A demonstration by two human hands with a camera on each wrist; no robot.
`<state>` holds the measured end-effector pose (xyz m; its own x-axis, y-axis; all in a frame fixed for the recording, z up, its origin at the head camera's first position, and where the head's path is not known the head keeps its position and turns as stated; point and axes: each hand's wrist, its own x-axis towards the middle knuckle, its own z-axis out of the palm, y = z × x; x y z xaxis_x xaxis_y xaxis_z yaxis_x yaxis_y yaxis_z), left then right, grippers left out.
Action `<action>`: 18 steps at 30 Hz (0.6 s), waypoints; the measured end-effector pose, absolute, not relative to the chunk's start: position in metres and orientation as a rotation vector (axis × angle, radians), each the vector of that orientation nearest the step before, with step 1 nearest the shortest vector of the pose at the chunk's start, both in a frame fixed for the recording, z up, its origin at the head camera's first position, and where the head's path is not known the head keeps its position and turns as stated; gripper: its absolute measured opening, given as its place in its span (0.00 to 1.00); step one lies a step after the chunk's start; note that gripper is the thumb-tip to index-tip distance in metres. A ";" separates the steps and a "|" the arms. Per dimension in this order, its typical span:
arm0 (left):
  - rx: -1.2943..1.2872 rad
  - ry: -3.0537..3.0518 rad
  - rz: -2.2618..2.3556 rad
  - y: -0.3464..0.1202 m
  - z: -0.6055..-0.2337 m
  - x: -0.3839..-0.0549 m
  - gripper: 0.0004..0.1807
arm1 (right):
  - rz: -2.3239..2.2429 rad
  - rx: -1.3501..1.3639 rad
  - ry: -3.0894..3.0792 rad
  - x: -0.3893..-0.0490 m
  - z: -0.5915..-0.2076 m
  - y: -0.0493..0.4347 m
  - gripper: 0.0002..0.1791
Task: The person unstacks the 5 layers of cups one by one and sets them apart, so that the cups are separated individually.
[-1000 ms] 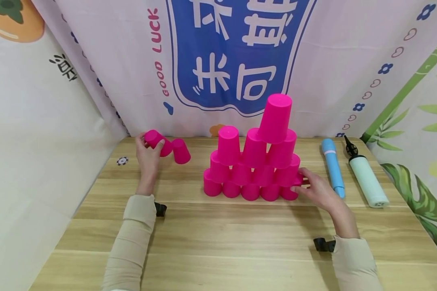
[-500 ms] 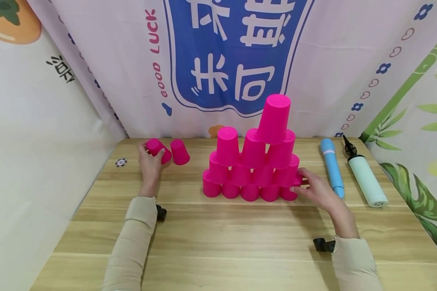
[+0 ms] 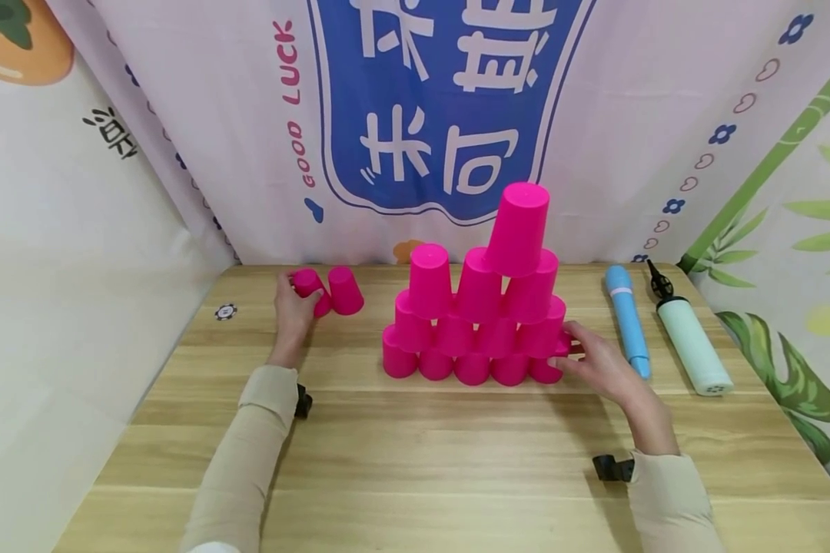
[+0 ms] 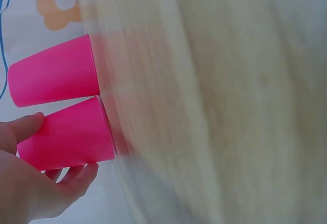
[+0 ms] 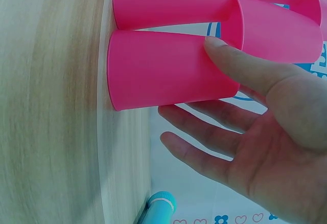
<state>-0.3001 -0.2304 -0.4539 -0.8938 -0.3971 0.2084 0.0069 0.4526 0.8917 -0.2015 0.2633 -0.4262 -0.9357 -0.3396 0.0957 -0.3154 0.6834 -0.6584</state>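
At the back left, my left hand [image 3: 295, 311] grips an upside-down pink plastic cup [image 3: 307, 282], thumb on one side and fingers on the other. Right beside it a second pink cup [image 3: 346, 292] stands inverted; in the left wrist view the gripped cup [image 4: 71, 137] and its neighbour [image 4: 56, 73] are almost side by side, rims at the table. A pyramid of inverted pink cups [image 3: 473, 330] rises in the middle, a single top cup [image 3: 521, 229] sitting right of centre. My right hand [image 3: 598, 365] holds the bottom row's right-end cup [image 5: 168, 70] between thumb and fingers.
Right of the pyramid lie a blue tube-shaped thing [image 3: 628, 319] and a pale green hand pump [image 3: 694, 346] with a black nozzle. A small round chip [image 3: 226, 312] is on the wooden table [image 3: 415, 461] at left. A printed cloth [image 3: 249, 153] hangs behind the table.
My left hand has lowered its cup from a tilted, raised position to an upright inverted stance beside the other cup, shifting slightly right. The right hand stays at the pyramid's end cup.
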 end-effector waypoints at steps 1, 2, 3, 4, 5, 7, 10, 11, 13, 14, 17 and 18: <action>0.328 -2.330 -1.424 -0.231 -0.455 -0.301 0.30 | -1.103 -0.551 2.849 -0.202 -0.426 0.263 0.29; 0.324 -2.339 -1.425 -0.231 -0.455 -0.301 0.30 | -1.099 -0.545 2.850 -0.202 -0.427 0.263 0.29; 0.321 -2.351 -1.421 -0.231 -0.456 -0.302 0.31 | -1.096 -0.545 2.850 -0.202 -0.426 0.263 0.29; 0.317 -2.360 -1.420 -0.231 -0.456 -0.302 0.31 | -1.094 -0.546 2.851 -0.202 -0.427 0.264 0.29; 0.312 -2.366 -1.419 -0.231 -0.456 -0.302 0.31 | -1.093 -0.547 2.852 -0.202 -0.427 0.264 0.29; 0.311 -2.377 -1.417 -0.231 -0.456 -0.303 0.31 | -1.091 -0.548 2.856 -0.202 -0.426 0.264 0.29; 0.311 -2.389 -1.421 -0.231 -0.455 -0.303 0.31 | -1.087 -0.548 2.862 -0.202 -0.427 0.263 0.29; 0.310 -2.392 -1.422 -0.231 -0.455 -0.303 0.31 | -1.086 -0.546 2.864 -0.202 -0.427 0.263 0.29; 0.318 -2.407 -1.403 -0.230 -0.452 -0.303 0.32 | -1.083 -0.543 2.866 -0.202 -0.427 0.263 0.29; 0.325 -2.414 -1.382 -0.230 -0.450 -0.302 0.32 | -1.082 -0.542 2.866 -0.202 -0.427 0.263 0.29; 0.333 -2.419 -1.293 -0.227 -0.437 -0.298 0.33 | -1.083 -0.540 2.865 -0.201 -0.427 0.264 0.29; 0.322 -2.408 -1.257 -0.225 -0.431 -0.297 0.33 | -1.084 -0.538 2.865 -0.201 -0.427 0.265 0.29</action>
